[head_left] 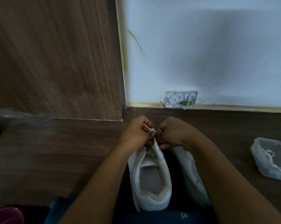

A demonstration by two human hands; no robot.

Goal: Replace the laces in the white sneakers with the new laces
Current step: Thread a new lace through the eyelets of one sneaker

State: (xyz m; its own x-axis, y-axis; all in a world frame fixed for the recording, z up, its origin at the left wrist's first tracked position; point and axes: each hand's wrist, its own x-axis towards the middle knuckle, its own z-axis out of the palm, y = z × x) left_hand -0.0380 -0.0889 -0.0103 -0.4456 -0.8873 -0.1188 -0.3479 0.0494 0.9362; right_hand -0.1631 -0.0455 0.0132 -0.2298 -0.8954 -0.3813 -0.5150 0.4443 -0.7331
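Above sneaker, left hand, right hand pinch lace.

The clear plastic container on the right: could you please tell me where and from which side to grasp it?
I'd come from above with the right hand and pinch the container by the rim of its left long wall. It seems lidless, the wall stands upright and faces the sneakers, and the lace inside lies below that rim.
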